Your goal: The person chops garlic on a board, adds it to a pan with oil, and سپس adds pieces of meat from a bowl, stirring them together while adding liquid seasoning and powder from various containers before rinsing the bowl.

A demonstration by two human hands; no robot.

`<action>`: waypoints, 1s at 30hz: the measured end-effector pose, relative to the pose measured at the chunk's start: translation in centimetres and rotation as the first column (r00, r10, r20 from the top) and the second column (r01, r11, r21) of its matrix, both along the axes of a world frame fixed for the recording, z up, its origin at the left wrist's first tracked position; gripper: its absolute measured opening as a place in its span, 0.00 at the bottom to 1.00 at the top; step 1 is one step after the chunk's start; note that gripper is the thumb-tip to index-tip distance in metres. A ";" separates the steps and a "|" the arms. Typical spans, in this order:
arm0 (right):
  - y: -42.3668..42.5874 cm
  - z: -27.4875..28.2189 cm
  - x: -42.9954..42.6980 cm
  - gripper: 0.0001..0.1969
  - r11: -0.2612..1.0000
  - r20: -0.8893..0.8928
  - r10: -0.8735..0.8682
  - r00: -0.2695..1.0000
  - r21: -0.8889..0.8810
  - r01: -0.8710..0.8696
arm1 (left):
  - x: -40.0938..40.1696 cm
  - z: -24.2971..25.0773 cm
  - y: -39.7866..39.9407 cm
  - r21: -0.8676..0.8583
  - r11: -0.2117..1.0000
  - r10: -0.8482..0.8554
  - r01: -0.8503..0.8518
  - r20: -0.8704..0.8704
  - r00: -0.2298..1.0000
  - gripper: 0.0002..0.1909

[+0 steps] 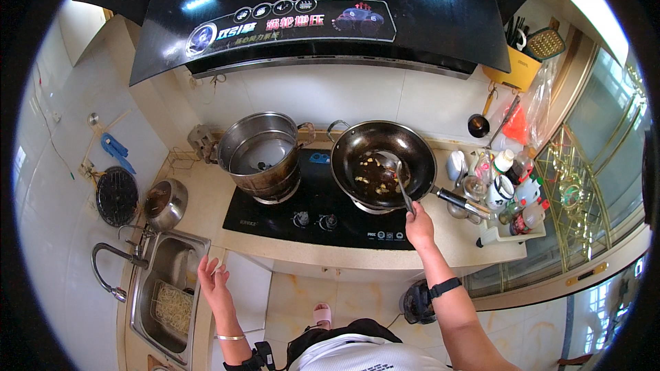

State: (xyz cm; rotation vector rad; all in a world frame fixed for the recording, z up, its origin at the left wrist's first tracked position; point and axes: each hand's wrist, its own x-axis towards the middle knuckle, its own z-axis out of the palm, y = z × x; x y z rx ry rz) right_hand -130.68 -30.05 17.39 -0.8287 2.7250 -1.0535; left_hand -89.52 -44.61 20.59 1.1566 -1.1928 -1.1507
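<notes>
My right hand [421, 226] grips the handle of a metal spatula [403, 185], whose head rests inside a dark wok [345, 165]. Pale chopped bits [380, 190], perhaps garlic, and a little red lie in oil at the wok's bottom. The wok sits on the right burner of a black glass gas hob [314, 201], its long handle [459, 200] pointing right. My left hand [213, 279] is raised with fingers apart and holds nothing, nearest the right rim of the steel sink [202, 247]. On the left burner stands a large steel pot [263, 180] with cloudy liquid inside.
A basket of pale strips [174, 306] lies in the sink beneath a curved faucet [111, 257]. Beside it stands a steel bowl [172, 206]. Seasoning bottles [508, 185] crowd the right counter. A black range hood [319, 26] overhangs the hob. A ladle [479, 124] hangs at right.
</notes>
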 end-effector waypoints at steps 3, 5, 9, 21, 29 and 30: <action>-0.2 0.5 2.0 0.17 0.999 0.075 0.035 0.997 -0.034 -0.033 | 0.1 0.0 0.2 0.000 1.000 0.006 -0.006 -0.006 1.000 0.21; 0.0 0.7 3.1 0.18 0.995 0.196 0.099 0.976 -0.041 -0.093 | 0.2 0.0 0.3 0.001 1.000 0.009 -0.009 -0.006 1.000 0.21; 0.7 0.4 3.9 0.18 0.986 0.157 0.165 0.974 -0.053 -0.158 | 0.2 -0.1 0.7 0.012 1.000 0.024 -0.024 -0.007 1.000 0.21; 3.6 -0.2 -0.1 0.16 0.999 -0.018 -0.036 0.999 -0.039 0.035 | 0.7 -0.7 1.3 0.016 1.000 0.013 -0.013 -0.015 1.000 0.21; 6.0 0.9 1.6 0.17 0.988 0.140 0.133 0.981 -0.099 -0.120 | -1.0 -0.4 1.1 0.039 0.999 -0.016 0.017 -0.021 1.000 0.21; 6.2 1.0 1.6 0.17 0.988 0.139 0.132 0.981 -0.096 -0.119 | -1.6 -0.3 1.1 0.040 0.999 -0.021 0.022 -0.025 0.999 0.21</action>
